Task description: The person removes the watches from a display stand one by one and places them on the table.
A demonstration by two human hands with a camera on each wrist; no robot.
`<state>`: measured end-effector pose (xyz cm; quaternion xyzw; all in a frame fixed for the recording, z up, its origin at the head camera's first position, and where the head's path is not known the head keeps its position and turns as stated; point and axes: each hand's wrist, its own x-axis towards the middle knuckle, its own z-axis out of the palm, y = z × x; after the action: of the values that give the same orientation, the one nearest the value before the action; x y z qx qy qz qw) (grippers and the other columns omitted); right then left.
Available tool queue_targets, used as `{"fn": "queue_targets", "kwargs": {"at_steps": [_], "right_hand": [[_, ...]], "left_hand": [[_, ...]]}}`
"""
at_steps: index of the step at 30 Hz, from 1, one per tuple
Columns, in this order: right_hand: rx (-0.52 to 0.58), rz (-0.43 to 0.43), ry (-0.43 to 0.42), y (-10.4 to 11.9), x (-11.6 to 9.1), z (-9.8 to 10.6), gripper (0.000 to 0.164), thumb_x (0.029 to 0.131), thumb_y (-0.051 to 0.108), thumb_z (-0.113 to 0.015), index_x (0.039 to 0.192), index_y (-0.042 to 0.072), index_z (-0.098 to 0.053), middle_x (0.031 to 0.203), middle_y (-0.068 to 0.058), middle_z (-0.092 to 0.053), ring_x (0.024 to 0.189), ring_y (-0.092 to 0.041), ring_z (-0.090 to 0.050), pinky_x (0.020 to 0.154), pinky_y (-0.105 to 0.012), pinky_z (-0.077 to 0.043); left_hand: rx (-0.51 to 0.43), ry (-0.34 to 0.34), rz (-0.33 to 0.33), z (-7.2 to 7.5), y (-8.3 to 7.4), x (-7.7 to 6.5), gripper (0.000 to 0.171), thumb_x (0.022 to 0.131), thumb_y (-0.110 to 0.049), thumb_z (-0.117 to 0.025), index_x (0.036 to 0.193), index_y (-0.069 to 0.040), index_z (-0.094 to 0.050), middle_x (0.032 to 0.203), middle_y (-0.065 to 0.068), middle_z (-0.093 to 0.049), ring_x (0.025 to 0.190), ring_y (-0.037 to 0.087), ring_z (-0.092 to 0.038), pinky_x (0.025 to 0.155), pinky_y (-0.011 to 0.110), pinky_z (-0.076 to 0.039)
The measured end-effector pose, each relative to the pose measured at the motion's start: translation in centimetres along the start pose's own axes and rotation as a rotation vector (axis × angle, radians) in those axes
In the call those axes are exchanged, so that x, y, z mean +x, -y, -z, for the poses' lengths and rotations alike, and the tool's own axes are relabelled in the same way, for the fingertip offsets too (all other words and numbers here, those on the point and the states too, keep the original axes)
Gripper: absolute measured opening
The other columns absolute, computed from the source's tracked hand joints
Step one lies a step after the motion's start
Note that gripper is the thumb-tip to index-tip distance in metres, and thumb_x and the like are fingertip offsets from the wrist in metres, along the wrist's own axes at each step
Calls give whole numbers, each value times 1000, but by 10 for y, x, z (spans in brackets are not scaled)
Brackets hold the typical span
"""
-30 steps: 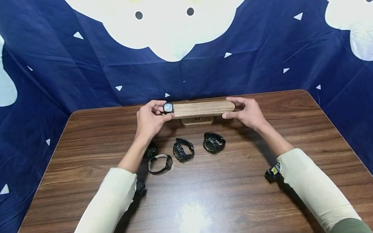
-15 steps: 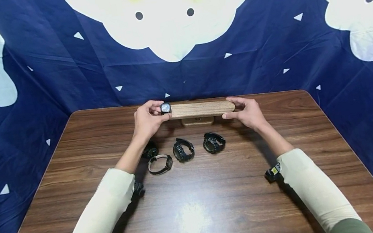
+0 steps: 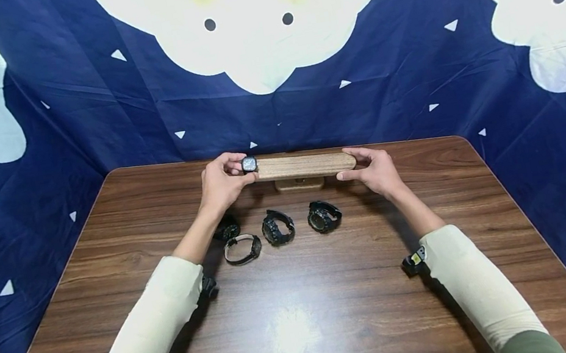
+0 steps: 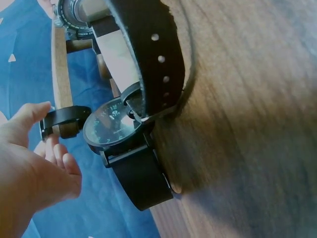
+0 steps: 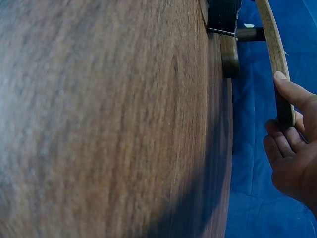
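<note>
A wooden display bar (image 3: 309,164) on a short post and wooden base (image 3: 300,185) stands near the table's far edge. My left hand (image 3: 217,184) pinches a black-strapped watch (image 3: 249,164) at the bar's left end, its square dial facing up. In the left wrist view, the closed strap (image 4: 69,116) loops around the bar end, between thumb and fingers. At the other end, my right hand (image 3: 378,171) grips the bar, thumb on the near side. The right wrist view shows that thumb (image 5: 281,77) against the bar's tip, fingers curled beneath.
Several black watches lie in front of the stand: one at right (image 3: 324,216), one in the middle (image 3: 277,227), a thin-strapped one (image 3: 243,249), and another (image 3: 227,228) partly behind my left forearm. A blue cloth backdrop (image 3: 386,92) hangs behind the table.
My left hand and the watch have slid a little left along the bar, toward its left end. My right hand has kept its grip in place.
</note>
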<state>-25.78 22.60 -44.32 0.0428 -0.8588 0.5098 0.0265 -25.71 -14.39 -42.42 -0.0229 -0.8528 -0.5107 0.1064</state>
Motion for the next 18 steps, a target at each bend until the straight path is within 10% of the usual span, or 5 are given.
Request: {"fn": "queue_targets", "kwargs": {"at_steps": [18], "right_hand": [[22,-2,-3,1,-1,0,72,84,13,-100,150,7,-72,145,-20,-76,134,-37,-73,96,-11,-50]], "left_hand": [[25,-30,-7,9,8,1,54,82,-11,-98,132,-4,-80,101,8,-78,82,-1,-63,76,10,-49]]}}
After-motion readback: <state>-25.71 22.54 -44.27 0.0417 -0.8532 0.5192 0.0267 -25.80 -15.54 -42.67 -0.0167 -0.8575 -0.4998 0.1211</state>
